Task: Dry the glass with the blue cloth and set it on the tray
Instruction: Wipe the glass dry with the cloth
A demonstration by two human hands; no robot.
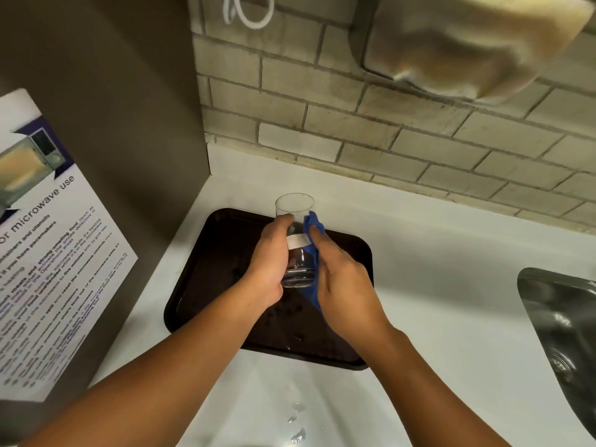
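A clear drinking glass (296,208) with a white label is held above the dark brown tray (206,253), mouth pointing away from me. My left hand (269,262) wraps around its left side. My right hand (342,285) presses the blue cloth (313,224) against the glass's right side; the cloth runs from near the rim down under my palm, which hides most of it. The tray lies on the white counter and carries some water drops.
A steel sink (561,324) is set into the counter at the right. A cabinet side with a microwave-use notice (48,253) stands at the left. A tiled wall (387,130) rises behind the tray, with a wall-mounted dispenser (467,46) above. Water drops (296,421) lie on the near counter.
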